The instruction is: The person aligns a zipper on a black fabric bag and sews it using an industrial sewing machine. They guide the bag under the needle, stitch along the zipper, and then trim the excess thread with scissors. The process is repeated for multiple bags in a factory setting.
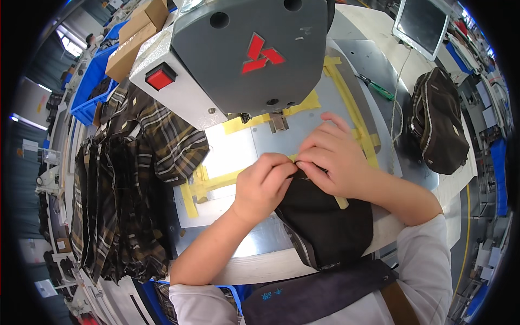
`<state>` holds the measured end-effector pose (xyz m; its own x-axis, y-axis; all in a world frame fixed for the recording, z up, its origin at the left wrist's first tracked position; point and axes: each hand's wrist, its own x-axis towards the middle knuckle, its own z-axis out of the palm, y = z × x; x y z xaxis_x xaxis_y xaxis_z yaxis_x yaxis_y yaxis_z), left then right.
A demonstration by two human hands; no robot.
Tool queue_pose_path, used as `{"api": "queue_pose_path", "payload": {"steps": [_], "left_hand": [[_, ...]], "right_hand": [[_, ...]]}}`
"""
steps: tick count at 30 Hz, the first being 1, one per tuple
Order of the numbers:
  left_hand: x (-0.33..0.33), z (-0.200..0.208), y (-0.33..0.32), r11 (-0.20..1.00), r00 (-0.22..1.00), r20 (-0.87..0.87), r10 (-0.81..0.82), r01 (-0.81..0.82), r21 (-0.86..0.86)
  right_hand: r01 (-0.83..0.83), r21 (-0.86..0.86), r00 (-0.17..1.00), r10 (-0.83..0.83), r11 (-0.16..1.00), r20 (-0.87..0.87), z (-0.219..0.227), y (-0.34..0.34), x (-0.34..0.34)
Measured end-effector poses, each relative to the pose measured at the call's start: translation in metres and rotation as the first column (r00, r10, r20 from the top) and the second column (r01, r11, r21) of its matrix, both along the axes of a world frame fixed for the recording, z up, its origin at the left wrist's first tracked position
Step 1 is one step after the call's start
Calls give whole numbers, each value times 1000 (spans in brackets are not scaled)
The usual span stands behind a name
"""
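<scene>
A black fabric pouch (333, 230) with a zipper along its left edge lies over the near edge of the work plate, in front of me. At its top edge my left hand (260, 187) is closed, thumb and fingertips pinching the cloth. Right beside it, my right hand (336, 157) pinches the same edge, its outer fingers raised. The fingertips of both hands nearly touch and hide the bit of cloth between them. Beyond them stands a grey sewing machine head (238, 54), its metal clamp (279, 122) over the plate, apart from the pouch.
Yellow tape strips (355, 103) frame the metal plate. Plaid fabric pieces (116, 206) are heaped on the left, near blue bins (89, 108) and cardboard boxes (132, 49). To the right lie a dark zipped pouch (441, 124), a green-handled tool (379, 89) and a screen (422, 24).
</scene>
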<state>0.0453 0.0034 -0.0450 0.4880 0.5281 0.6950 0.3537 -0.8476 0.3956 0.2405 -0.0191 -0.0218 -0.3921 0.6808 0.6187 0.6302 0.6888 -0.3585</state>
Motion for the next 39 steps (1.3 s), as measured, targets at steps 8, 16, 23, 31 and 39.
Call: {"api": "queue_pose_path", "payload": {"steps": [8, 16, 23, 31, 39], "left_hand": [[-5, -4, 8, 998, 999, 48, 24, -27, 58], [-6, -3, 7, 961, 987, -61, -148, 158, 229], [-1, -1, 7, 970, 985, -121, -125, 147, 196], [2, -3, 4, 997, 997, -75, -30, 25, -70], [-1, -10, 5, 977, 994, 110, -22, 45, -207]], "right_hand": [[8, -116, 994, -20, 993, -104, 4, -5, 2], [-104, -608, 980, -24, 787, -199, 9, 0, 4], [-29, -534, 987, -60, 845, -148, 4, 2, 5], [28, -73, 999, -26, 997, 23, -7, 2, -2], [-34, 254, 985, -11, 967, 174, 0, -13, -4]]}}
